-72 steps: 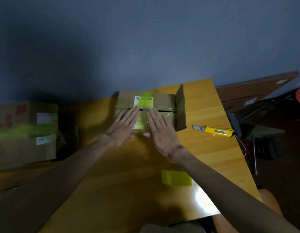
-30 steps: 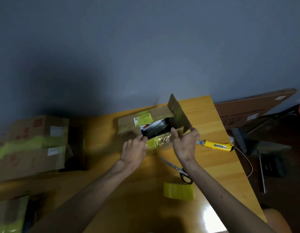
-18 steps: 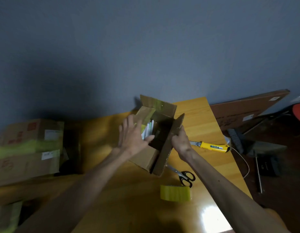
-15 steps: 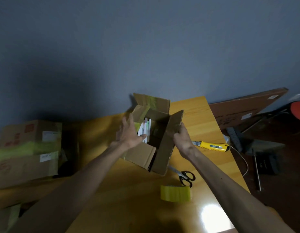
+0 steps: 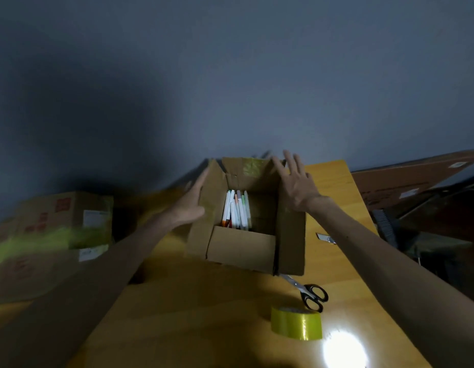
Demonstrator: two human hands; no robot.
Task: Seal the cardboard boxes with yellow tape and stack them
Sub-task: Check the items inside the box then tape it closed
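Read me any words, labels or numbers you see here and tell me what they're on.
Nothing here can be read.
White labels and red print on the stacked cardboard boxes with yellow tape, left: blurred.
White stickers on the flat brown cardboard sheet, right: too small.

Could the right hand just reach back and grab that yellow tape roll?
Probably yes. The right hand is open at the right flap of the box and holds nothing. The tape roll stands uncovered on the table, nearer the person, with only the scissors close by.
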